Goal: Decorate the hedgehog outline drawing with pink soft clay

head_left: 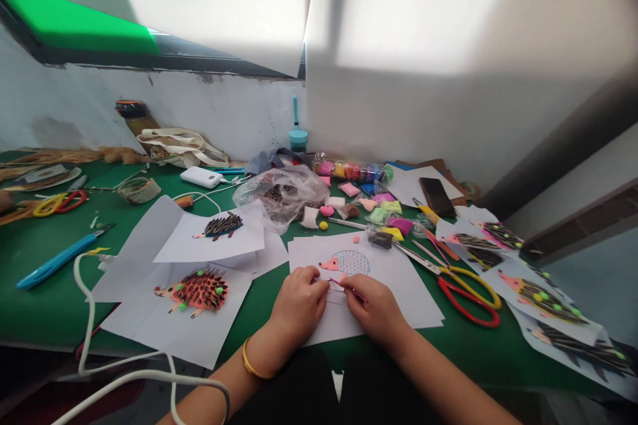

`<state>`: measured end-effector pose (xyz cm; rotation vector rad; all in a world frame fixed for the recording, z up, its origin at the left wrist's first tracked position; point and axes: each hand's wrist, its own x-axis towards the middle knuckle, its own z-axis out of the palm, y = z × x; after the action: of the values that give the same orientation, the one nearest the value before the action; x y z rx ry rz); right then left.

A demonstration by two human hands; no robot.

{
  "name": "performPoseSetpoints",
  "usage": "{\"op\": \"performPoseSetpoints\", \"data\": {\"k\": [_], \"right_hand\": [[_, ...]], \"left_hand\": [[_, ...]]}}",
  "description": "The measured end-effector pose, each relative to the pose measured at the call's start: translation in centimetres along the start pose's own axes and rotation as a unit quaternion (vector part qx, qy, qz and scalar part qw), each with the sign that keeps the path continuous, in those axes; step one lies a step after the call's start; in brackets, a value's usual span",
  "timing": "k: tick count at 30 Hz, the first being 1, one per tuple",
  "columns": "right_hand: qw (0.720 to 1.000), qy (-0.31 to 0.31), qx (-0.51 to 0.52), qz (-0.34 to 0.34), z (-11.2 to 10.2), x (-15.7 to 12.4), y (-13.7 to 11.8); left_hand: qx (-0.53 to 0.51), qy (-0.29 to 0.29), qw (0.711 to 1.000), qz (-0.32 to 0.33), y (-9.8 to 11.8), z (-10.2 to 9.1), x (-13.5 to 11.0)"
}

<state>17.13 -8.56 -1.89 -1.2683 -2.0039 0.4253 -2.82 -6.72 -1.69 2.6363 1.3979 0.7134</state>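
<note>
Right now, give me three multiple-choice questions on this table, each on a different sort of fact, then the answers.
1. Where is the phone? A) on paper by the wall B) inside the plastic bag C) on the left scissors
2. What colours are the handles of the scissors? A) blue and white B) red and yellow C) green and black
3. What state is the body of the hedgehog drawing under the left hand and right hand? A) covered in black spines B) torn off C) bare, with blue dots

1 A: it lies there dark. 2 B: both colours show. 3 C: no spines cover it.
</note>
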Motion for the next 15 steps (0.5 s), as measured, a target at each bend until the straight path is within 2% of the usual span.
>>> {"op": "performPoseSetpoints", "data": {"k": [8, 15], "right_hand": [[1.000, -0.006, -0.010, -0.007, -0.11, 0.04, -0.21], [1.000, 0.014, 0.012, -0.008, -0.22, 0.01, -0.17]], "left_hand": [[-0.002, 0.000, 1.000, 0.000, 0.12, -0.31, -0.01], [-0.005, 0.006, 1.000, 0.001, 0.08, -0.30, -0.01]]}}
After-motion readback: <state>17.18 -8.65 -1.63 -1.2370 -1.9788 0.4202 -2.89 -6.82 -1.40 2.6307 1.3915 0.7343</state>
